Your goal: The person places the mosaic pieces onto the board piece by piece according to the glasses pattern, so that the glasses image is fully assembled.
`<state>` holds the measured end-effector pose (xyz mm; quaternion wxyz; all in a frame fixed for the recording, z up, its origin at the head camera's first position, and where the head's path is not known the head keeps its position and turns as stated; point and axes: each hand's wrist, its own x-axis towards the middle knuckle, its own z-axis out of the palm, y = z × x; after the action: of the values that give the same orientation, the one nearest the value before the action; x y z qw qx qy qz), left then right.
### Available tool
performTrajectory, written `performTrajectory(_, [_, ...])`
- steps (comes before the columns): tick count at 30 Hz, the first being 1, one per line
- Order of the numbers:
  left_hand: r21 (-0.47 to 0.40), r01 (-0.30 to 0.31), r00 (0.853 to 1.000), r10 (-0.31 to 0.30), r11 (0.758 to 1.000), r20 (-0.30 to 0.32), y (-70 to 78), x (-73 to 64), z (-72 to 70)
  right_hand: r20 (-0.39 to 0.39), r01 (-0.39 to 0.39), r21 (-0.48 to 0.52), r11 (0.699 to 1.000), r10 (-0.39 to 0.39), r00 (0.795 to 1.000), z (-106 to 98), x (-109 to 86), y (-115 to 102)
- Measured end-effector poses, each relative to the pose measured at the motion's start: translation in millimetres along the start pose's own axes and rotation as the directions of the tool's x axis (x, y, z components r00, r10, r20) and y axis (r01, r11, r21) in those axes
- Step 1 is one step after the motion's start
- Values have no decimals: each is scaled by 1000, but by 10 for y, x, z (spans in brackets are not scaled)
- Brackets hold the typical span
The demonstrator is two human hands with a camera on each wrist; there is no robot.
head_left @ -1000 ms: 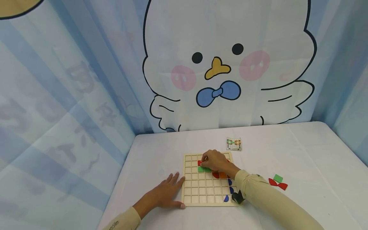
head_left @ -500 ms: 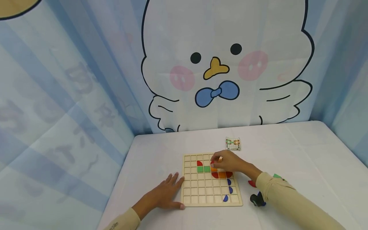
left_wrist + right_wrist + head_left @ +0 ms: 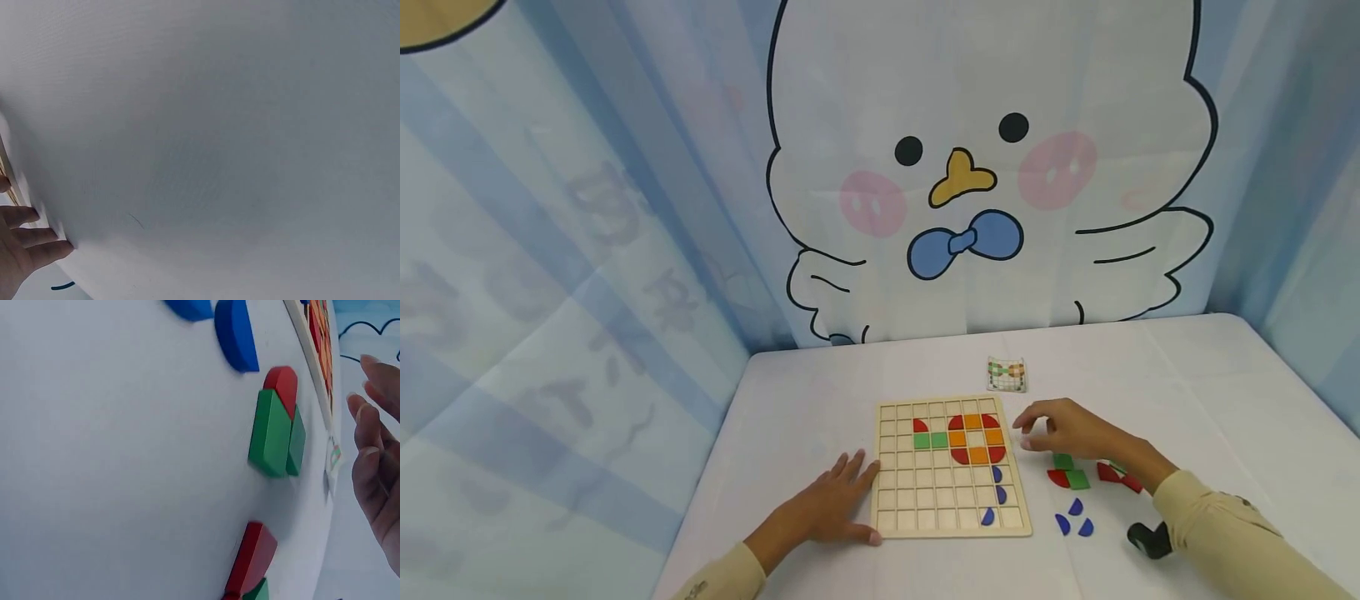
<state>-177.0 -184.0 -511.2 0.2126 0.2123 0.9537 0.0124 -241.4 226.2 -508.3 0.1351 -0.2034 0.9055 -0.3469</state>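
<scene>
A wooden grid board [image 3: 898, 500] lies on the table. Set in it are two green squares [image 3: 931, 441], a red quarter-circle [image 3: 920, 426] above the left one, a ring of red quarter-circles and orange squares [image 3: 973, 422], and blue half-circles [image 3: 1001, 495] down the right side. My left hand [image 3: 842, 504] rests spread on the table, touching the board's left edge. Just right of the board, my right hand [image 3: 1067, 427] hovers with loosely bent fingers. Its fingers [image 3: 369, 425] hold nothing in the right wrist view. Below it lie green squares [image 3: 270, 434] and a red quarter-circle [image 3: 282, 387].
A small pattern card [image 3: 1007, 375] lies behind the board. More red pieces [image 3: 1107, 472] with a partly hidden green one sit at the right, and loose blue half-circles [image 3: 1062, 524] nearer the front. A printed curtain [image 3: 970, 300] stands behind the table.
My right hand has moved right, from over the red quarter-circle, across the ring and off the board. The whole ring and the loose pieces have come into view. My left hand stays put.
</scene>
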Motion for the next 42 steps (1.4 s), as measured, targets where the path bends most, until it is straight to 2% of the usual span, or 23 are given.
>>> performTrajectory(7, [-17, 3, 1000, -3, 1000, -2, 9, -2, 0, 83, -53, -21, 998, 55, 995, -97, -251, 154])
performTrajectory(14, [-11, 2, 1000, -2, 1000, -2, 27, -22, -15, 133, 23, -41, 999, -17, 991, -149, -350, 282])
performTrajectory(21, [-3, -3, 1000, 3, 1000, -11, 22, -20, -16, 123, 78, -58, 995, -70, 990, -130, -368, 357])
performTrajectory(30, [17, -23, 1000, 23, 1000, -5, 7, -31, 0, 81, 3, -73, 997, 3, 997, -89, -390, 370])
performTrajectory(39, [2, -24, 1000, 24, 1000, -14, 18, -63, 8, 82, -29, -81, 996, 36, 996, -64, -391, 351])
performTrajectory(42, [-4, -24, 1000, 24, 1000, -17, 14, -64, 21, 78, -13, -76, 997, 19, 997, -54, -402, 354])
